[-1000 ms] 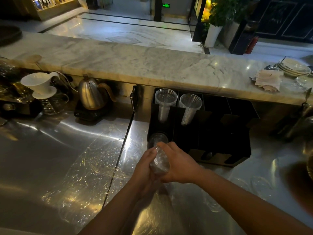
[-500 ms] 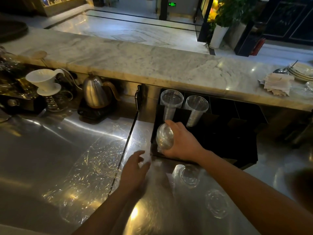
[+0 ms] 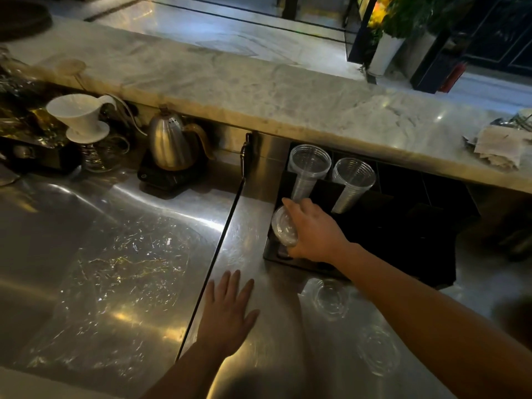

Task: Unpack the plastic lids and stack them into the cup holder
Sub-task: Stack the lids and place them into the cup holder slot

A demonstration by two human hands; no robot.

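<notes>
Two stacks of clear cups (image 3: pixel 309 168) poke out of the black cup holder (image 3: pixel 403 240) under the marble counter (image 3: pixel 259 90), and the right hand (image 3: pixel 312 231) is wrapped around a stack of plastic lids (image 3: pixel 283 230) right at the holder's front-left slot. Left hand (image 3: pixel 227 312) is just flat and spread on the steel worktop (image 3: pixel 253 226), holding nothing. Two loose lids (image 3: pixel 329 299) lie near the holder; no readable writing anywhere.
</notes>
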